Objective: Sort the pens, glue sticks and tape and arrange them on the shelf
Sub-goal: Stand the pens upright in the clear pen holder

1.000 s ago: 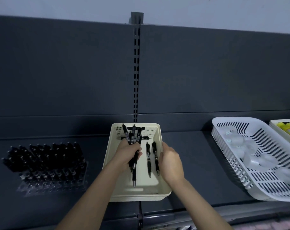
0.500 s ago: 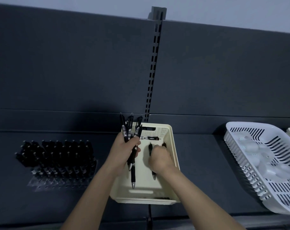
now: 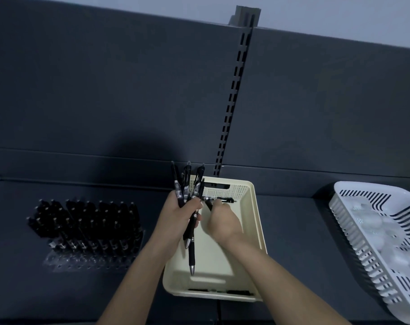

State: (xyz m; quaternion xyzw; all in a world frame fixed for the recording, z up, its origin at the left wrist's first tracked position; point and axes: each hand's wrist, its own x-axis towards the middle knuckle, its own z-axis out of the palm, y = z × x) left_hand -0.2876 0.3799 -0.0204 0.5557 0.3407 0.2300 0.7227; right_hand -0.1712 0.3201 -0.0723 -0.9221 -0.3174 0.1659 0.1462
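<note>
My left grip [image 3: 179,215] is clenched round a bundle of black pens [image 3: 191,250], tips pointing to 6 o'clock over the cream tray [image 3: 258,221]. Their white label bands are too small to read. My right grip [image 3: 222,222], at 3 o'clock of the bundle, pinches another pen [image 3: 208,205] near the tray's 12 o'clock end. The racked pens [image 3: 87,221] stand at 9 o'clock on the shelf [image 3: 293,231].

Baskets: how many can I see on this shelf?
2. A cream basket sits at the middle of the shelf; a white slatted basket stands at the right, cut off by the frame edge. More may lie outside the view.
</note>
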